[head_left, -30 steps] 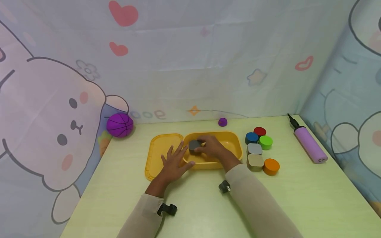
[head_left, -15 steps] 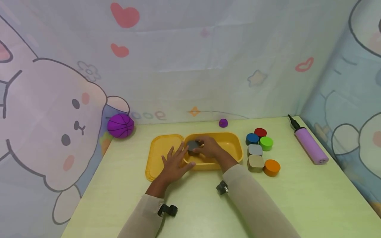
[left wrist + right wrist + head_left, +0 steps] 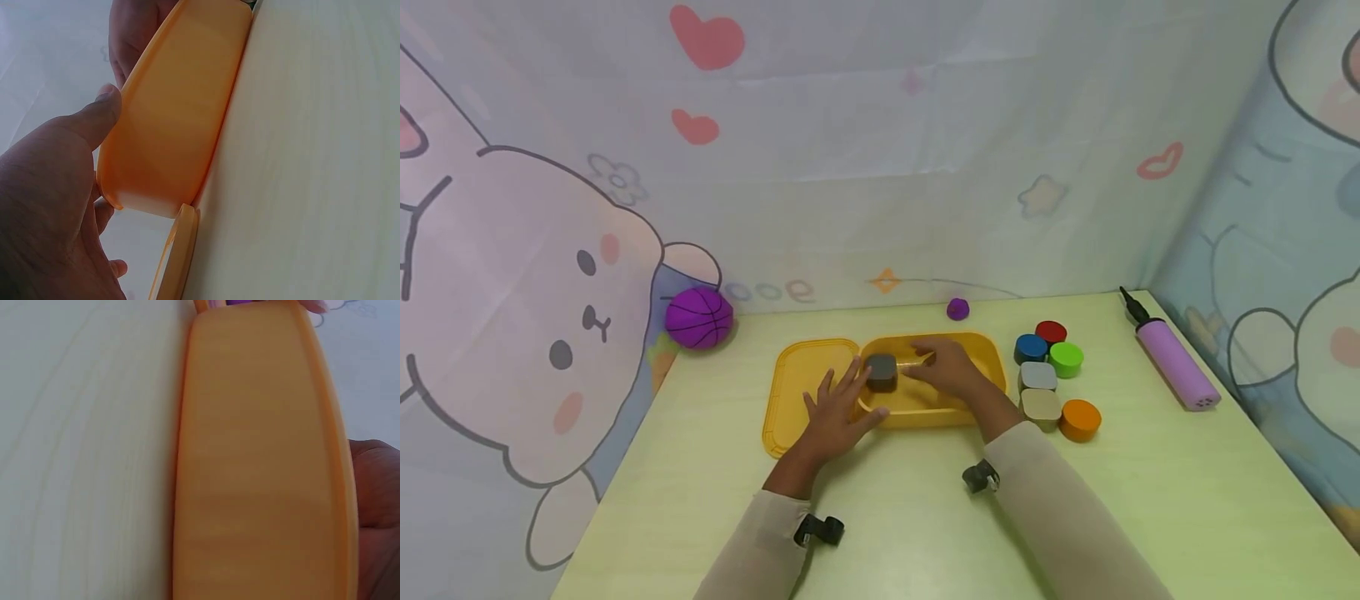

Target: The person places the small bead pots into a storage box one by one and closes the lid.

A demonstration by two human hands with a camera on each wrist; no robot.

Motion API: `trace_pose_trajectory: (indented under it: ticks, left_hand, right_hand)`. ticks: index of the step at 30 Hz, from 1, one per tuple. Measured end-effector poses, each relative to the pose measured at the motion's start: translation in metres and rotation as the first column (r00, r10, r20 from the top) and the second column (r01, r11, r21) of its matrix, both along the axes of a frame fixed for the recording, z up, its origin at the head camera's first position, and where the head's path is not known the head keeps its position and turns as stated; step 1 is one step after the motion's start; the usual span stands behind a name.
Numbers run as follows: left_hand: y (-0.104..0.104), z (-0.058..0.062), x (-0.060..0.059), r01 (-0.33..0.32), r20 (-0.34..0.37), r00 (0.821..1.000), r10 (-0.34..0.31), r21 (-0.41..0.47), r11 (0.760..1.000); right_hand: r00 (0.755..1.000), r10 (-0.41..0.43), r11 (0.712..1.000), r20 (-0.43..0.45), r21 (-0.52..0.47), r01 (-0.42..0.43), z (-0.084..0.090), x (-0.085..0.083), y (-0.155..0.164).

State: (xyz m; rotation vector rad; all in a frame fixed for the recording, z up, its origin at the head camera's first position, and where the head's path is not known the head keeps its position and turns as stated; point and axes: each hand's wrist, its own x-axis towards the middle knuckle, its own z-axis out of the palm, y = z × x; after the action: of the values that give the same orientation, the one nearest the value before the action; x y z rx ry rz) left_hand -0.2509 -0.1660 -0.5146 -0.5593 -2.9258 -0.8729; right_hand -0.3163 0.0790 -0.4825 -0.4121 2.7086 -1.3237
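I'm watching thru the head cam, looking fwd and down over the whole table (image 3: 1150,500). Both wrist cams are sitting v. close at table level; all three are sharing the yellow box (image 3: 992,367) (image 3: 175,125) (image 3: 262,456).

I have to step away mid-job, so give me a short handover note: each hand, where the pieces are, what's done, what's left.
Left hand: open, fingers spread over the yellow lid, thumb on the yellow box rim.
Right hand: inside the box, beside the dark grey block; whether it touches it, I cannot tell.
Done: the dark grey block sits at the box's left end.
Left, likely: six blocks wait right of the box: blue, red, green, light grey, beige, orange. Lid lies off, left of the box.
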Motion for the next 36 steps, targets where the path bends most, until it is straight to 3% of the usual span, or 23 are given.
trace_pose_trajectory:
  ticks: [4, 11, 22, 25, 31, 36]
  left_hand:
    - [0.0, -0.001, 0.0, 0.001, -0.002, 1.0, -0.001, 0.002, 1.0]
    - [0.0, 0.003, 0.001, 0.007, -0.001, 1.0, -0.007, 0.017, 1.0]
    - [0.0, 0.001, 0.002, 0.011, 0.005, 1.0, -0.011, 0.025, 1.0]
    - [0.0, -0.001, 0.002, 0.016, -0.004, 1.0, -0.016, 0.04, 0.999]
    - [0.0, 0.001, 0.001, 0.017, -0.007, 1.0, -0.017, 0.042, 0.999]
    - [0.0, 0.004, 0.001, 0.02, 0.023, 1.0, -0.021, 0.039, 0.999]
  right_hand:
    - [0.999, -0.041, 0.998, -0.007, -0.041, 0.041, 0.005, 0.007, 0.016]
    - [0.992, -0.079, 0.992, -0.099, -0.106, 0.069, 0.009, 0.018, 0.041]
    - [0.986, -0.112, 0.992, -0.124, -0.077, 0.103, 0.007, 0.036, 0.077]
    - [0.98, -0.111, 0.991, -0.165, -0.087, 0.098, 0.008, 0.044, 0.09]
    - [0.962, -0.154, 0.971, -0.226, -0.212, 0.106, 0.017, 0.054, 0.116]
    - [0.952, -0.193, 0.969, -0.239, -0.196, 0.147, 0.017, 0.061, 0.138]
